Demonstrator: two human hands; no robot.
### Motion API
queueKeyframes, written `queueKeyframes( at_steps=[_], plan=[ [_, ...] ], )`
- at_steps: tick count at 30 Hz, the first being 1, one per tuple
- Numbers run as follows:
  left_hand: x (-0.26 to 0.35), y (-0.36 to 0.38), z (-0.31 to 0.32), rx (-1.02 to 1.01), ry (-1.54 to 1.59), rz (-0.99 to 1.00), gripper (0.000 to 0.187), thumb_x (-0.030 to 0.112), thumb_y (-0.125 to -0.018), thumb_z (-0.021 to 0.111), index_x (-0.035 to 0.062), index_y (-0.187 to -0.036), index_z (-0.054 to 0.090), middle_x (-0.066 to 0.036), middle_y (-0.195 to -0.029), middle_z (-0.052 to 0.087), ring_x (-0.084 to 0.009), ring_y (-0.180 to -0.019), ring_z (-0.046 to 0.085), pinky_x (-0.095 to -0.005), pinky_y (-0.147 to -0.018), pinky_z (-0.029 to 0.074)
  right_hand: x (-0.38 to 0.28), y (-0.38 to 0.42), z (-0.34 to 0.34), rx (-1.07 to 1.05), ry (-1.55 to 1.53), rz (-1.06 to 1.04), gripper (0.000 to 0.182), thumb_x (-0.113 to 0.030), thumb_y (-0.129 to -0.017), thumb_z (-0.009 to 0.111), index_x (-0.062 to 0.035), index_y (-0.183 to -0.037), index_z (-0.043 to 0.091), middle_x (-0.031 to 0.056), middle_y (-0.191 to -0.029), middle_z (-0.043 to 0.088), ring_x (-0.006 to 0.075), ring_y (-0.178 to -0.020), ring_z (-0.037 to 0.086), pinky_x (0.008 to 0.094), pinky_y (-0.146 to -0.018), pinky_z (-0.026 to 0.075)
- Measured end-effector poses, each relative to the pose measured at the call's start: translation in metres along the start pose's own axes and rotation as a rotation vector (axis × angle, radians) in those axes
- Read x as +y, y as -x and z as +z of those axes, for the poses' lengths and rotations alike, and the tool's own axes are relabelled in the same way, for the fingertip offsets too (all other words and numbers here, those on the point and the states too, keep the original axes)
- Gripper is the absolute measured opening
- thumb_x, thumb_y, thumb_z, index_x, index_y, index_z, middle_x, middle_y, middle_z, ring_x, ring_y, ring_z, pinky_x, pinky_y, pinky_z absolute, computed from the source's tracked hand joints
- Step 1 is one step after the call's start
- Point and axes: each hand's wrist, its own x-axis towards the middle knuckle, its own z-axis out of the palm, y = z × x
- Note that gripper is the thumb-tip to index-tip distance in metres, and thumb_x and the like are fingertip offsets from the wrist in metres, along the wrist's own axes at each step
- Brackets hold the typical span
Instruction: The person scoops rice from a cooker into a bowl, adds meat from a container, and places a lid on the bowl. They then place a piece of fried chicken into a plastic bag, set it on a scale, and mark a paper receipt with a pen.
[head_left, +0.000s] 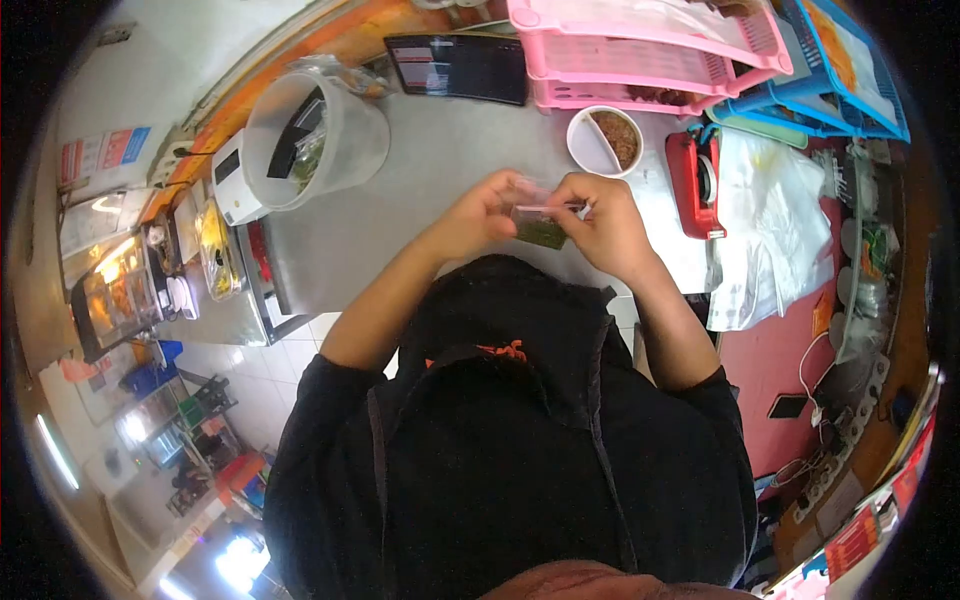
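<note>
A small clear plastic bag (540,230) with something green in its lower part is between my two hands, above the metal table. My right hand (603,222) pinches the bag's top edge between thumb and fingers. On the other side, my left hand (487,214) curls its fingers around the bag's left edge, slightly blurred. What the green contents are, I cannot make out. A round white tub (577,150) stands just beyond my right hand, with brown crumbly food (622,138) on one side and a pale divider or scoop across it.
A large translucent bucket (350,150) holding packets stands at the left, beside a white device (234,185). A tablet (458,69) leans at the back near pink stacked trays (640,62) and a blue rack (835,120). At the right lie a red tape sealer (690,185) and clear plastic bags (765,230).
</note>
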Motion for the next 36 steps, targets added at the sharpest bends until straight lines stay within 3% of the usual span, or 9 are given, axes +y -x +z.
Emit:
queueKeyframes(
  at_steps=[7, 10, 14, 15, 21, 24, 27, 31, 36],
  plan=[
    [-0.032, -0.013, 0.016, -0.017, -0.076, -0.245, 0.029, 0.018, -0.09, 0.065, -0.0021, -0.11, 0.061, -0.005, -0.103, 0.065, -0.0118, -0.094, 0.06, -0.029, -0.086, 0.047, 0.035, 0.023, 0.002, 0.319, -0.83, 0.255, 0.032, 0.002, -0.083, 0.069, 0.0032, -0.112, 0.056, 0.0089, -0.097, 0.068, 0.0126, -0.088, 0.064, 0.0271, -0.077, 0.051],
    [-0.033, -0.023, 0.018, -0.042, -0.12, -0.23, 0.028, 0.018, -0.09, 0.065, -0.0028, -0.108, 0.061, -0.006, -0.101, 0.066, -0.0122, -0.092, 0.06, -0.0289, -0.085, 0.047, 0.047, 0.034, 0.005, 0.23, -0.897, 0.297, 0.035, 0.002, -0.084, 0.068, 0.0034, -0.117, 0.056, 0.0101, -0.1, 0.067, 0.0119, -0.09, 0.063, 0.0266, -0.079, 0.05],
    [-0.028, -0.029, 0.023, -0.014, -0.184, -0.285, 0.023, 0.015, -0.09, 0.064, -0.0023, -0.104, 0.062, -0.007, -0.095, 0.066, -0.0126, -0.084, 0.061, -0.0288, -0.079, 0.049, 0.049, 0.05, 0.015, 0.337, -0.145, 0.089, 0.026, 0.002, -0.082, 0.066, -0.0014, -0.108, 0.067, 0.0074, -0.09, 0.066, 0.0157, -0.084, 0.063, 0.0291, -0.076, 0.05],
    [-0.027, -0.029, 0.025, -0.027, -0.146, -0.286, 0.022, 0.015, -0.089, 0.064, -0.002, -0.103, 0.062, -0.007, -0.094, 0.066, -0.0125, -0.083, 0.061, -0.0287, -0.078, 0.049, 0.05, 0.051, 0.018, 0.41, -0.034, -0.179, 0.032, 0.007, -0.078, 0.061, -0.0047, -0.106, 0.07, 0.0098, -0.087, 0.063, 0.0199, -0.077, 0.062, 0.0295, -0.07, 0.05],
    [-0.022, -0.023, 0.033, -0.088, 0.088, -0.15, 0.02, 0.016, -0.09, 0.064, -0.0003, -0.102, 0.064, -0.005, -0.092, 0.066, -0.0106, -0.081, 0.06, -0.0273, -0.073, 0.048, 0.043, 0.061, 0.002, 0.316, 0.432, -0.391, 0.045, 0.004, -0.068, 0.06, -0.0115, -0.11, 0.069, 0.0112, -0.095, 0.061, 0.0307, -0.082, 0.06, 0.0318, -0.074, 0.05],
    [-0.019, -0.021, 0.036, -0.023, -0.127, -0.229, 0.022, 0.016, -0.09, 0.063, -0.0004, -0.105, 0.062, -0.004, -0.091, 0.066, -0.0114, -0.082, 0.061, -0.0272, -0.074, 0.048, 0.046, 0.063, 0.002, 0.242, 0.139, -0.358, 0.042, 0.003, -0.077, 0.059, -0.0095, -0.117, 0.065, 0.0094, -0.099, 0.062, 0.0252, -0.088, 0.06, 0.031, -0.076, 0.05],
    [-0.025, -0.03, 0.025, -0.063, -0.204, -0.244, 0.028, 0.017, -0.091, 0.062, -0.0007, -0.112, 0.058, -0.005, -0.092, 0.066, -0.0124, -0.083, 0.061, -0.0268, -0.075, 0.048, 0.059, 0.069, 0.02, 0.294, -1.04, 0.119, 0.035, 0.001, -0.085, 0.06, -0.0028, -0.12, 0.06, 0.0069, -0.101, 0.062, 0.017, -0.088, 0.06, 0.0293, -0.077, 0.049],
    [-0.028, -0.037, 0.024, 0.097, -0.403, -0.222, 0.037, 0.022, -0.094, 0.059, 0.0027, -0.124, 0.047, -0.006, -0.097, 0.066, -0.013, -0.085, 0.06, -0.0279, -0.078, 0.047, 0.088, 0.051, 0.042, 0.369, -0.829, 0.237, 0.028, -0.002, -0.083, 0.068, -0.0004, -0.11, 0.061, 0.0046, -0.093, 0.064, 0.0104, -0.084, 0.059, 0.0239, -0.072, 0.048],
    [-0.036, -0.012, -0.012, 0.293, -0.432, -0.191, 0.039, 0.027, -0.097, 0.054, 0.0012, -0.124, 0.043, -0.013, -0.103, 0.065, -0.0157, -0.091, 0.06, -0.0299, -0.081, 0.047, 0.145, 0.0, 0.042, 0.837, 0.118, 0.281, 0.02, -0.013, -0.078, 0.073, -0.0079, -0.092, 0.06, 0.0071, -0.078, 0.063, 0.0205, -0.077, 0.061, 0.0354, -0.066, 0.046]
  ],
)
